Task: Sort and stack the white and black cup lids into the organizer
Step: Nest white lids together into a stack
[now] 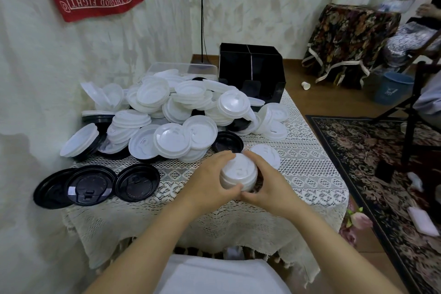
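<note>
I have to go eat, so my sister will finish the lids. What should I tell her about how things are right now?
Hands: the left hand and right hand both grip a short white stack.
Things: the mixed pile sits behind it. Three black lids lie front left. The organizer stands at the back, and no lids show inside.
Done: one small white stack.
Left: sort the pile, stack both colours, load the organizer.

Bare left forearm (pixel 152 234) and right forearm (pixel 319 234); white garment (pixel 222 274) across the lap
</note>
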{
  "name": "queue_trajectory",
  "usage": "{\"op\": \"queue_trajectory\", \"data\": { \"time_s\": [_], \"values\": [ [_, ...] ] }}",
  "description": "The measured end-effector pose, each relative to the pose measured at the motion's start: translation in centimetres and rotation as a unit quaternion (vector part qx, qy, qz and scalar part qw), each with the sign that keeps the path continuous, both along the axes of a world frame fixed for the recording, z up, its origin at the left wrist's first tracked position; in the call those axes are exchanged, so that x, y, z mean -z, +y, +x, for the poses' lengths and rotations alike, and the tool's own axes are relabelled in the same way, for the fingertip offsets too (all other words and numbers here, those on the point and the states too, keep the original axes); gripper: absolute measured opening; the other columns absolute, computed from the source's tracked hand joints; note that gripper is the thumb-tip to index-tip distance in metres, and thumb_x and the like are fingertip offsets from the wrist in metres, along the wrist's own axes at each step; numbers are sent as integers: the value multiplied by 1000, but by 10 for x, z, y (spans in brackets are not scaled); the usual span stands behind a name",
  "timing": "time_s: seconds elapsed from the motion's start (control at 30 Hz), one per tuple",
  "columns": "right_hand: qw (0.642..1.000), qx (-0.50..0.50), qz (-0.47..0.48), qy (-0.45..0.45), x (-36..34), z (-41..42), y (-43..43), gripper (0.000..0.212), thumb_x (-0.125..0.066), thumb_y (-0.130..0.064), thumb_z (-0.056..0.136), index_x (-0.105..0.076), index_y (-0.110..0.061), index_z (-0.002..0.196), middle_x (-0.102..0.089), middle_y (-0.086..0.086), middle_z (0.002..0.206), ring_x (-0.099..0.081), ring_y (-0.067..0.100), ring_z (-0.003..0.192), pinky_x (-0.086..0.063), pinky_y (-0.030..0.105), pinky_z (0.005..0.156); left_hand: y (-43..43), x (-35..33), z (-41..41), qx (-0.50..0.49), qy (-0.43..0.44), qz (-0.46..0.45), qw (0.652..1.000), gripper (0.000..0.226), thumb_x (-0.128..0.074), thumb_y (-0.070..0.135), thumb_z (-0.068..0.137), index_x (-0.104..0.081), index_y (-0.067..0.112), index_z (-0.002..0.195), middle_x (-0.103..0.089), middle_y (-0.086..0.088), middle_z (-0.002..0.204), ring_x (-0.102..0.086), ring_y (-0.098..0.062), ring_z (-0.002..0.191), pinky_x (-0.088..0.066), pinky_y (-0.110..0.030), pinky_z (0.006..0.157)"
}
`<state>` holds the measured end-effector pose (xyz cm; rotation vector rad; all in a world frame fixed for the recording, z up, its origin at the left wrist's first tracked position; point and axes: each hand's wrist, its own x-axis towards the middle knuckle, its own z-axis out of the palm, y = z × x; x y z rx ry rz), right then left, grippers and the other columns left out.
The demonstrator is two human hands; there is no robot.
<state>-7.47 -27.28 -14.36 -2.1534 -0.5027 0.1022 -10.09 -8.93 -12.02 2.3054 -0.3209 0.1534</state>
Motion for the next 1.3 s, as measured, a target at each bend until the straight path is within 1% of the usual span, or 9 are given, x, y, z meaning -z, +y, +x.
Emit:
{"op": "queue_trajectory", "data": {
  "time_s": [0.17, 0.3, 0.63, 0.73, 0.8, 0.9, 0.97, 1.13, 1.3],
  "values": [
    [997, -46, 55, 30, -3, 2, -6, 80, -71, -51, 70, -32, -45, 140, -26, -21, 153, -25, -1, 141, -27, 36, 118, 1, 1, 2, 13, 19, -12, 1000, 66, -74, 29, 79, -48, 17, 138, -35, 12, 146, -30, -4, 134, -25, -26, 114],
    [991, -49, 109, 65, 1, 5, -8, 63, -63, -49, 77, -44, -42, 138, -35, -20, 151, -30, 1, 140, -28, 43, 117, 1, 2, 4, 21, 23, -26, 999, 63, -74, 24, 80, -49, 19, 137, -36, 16, 141, -32, 2, 127, -26, -15, 107],
    [999, -49, 5, 14, 3, 10, -12, 64, -62, -46, 84, -38, -34, 142, -34, -11, 152, -29, 3, 141, -27, 40, 118, 4, 8, 4, 25, 43, -39, 998, 63, -72, 28, 83, -45, 24, 140, -31, 19, 148, -28, 0, 136, -26, -22, 112],
    [999, -44, 15, 7, 2, 8, -12, 69, -60, -68, 78, -39, -42, 139, -36, -16, 150, -32, 1, 139, -31, 40, 116, 3, 6, 0, 31, 45, -16, 998, 65, -68, 33, 86, -39, 27, 144, -23, 22, 152, -22, 1, 139, -23, -22, 114],
    [999, -37, 27, 8, 3, 7, -12, 70, -58, -75, 73, -39, -49, 135, -38, -20, 148, -35, 0, 137, -34, 40, 115, 6, 0, -6, 31, 11, 1, 999, 60, -64, 33, 88, -40, 28, 143, -27, 23, 149, -24, 1, 138, -23, -19, 112],
    [999, -31, 37, 12, 2, 7, -12, 64, -63, -68, 75, -41, -51, 132, -38, -25, 146, -35, 0, 137, -33, 41, 115, 24, -15, -13, -44, -176, -22, 983, 46, -59, 31, 85, -56, 20, 129, -49, 14, 132, -43, -4, 127, -34, -21, 108],
    [999, -31, 42, 15, 1, 6, -12, 62, -62, -67, 73, -41, -53, 130, -37, -29, 144, -35, 0, 137, -32, 41, 116, 48, -22, -7, -128, -248, 22, 960, 49, -61, 30, 81, -53, 17, 128, -50, 2, 134, -43, -15, 127, -33, -30, 108],
    [998, -23, 47, 25, 0, 5, -12, 56, -69, -46, 79, -43, -52, 129, -40, -25, 145, -36, 0, 137, -32, 40, 116, 92, -35, 16, -168, -73, 257, 949, 90, -63, 55, 82, -16, 23, 151, -14, -2, 159, -6, -18, 147, 8, -44, 116],
    [999, -18, 43, 27, 0, 5, -12, 56, -71, -33, 84, -44, -50, 130, -40, -25, 145, -37, 0, 136, -33, 39, 115, 96, -36, 25, -153, -67, 269, 949, 88, -55, 64, 79, -20, 25, 149, -31, 3, 152, -21, -17, 143, 8, -43, 116]
  ]
}}
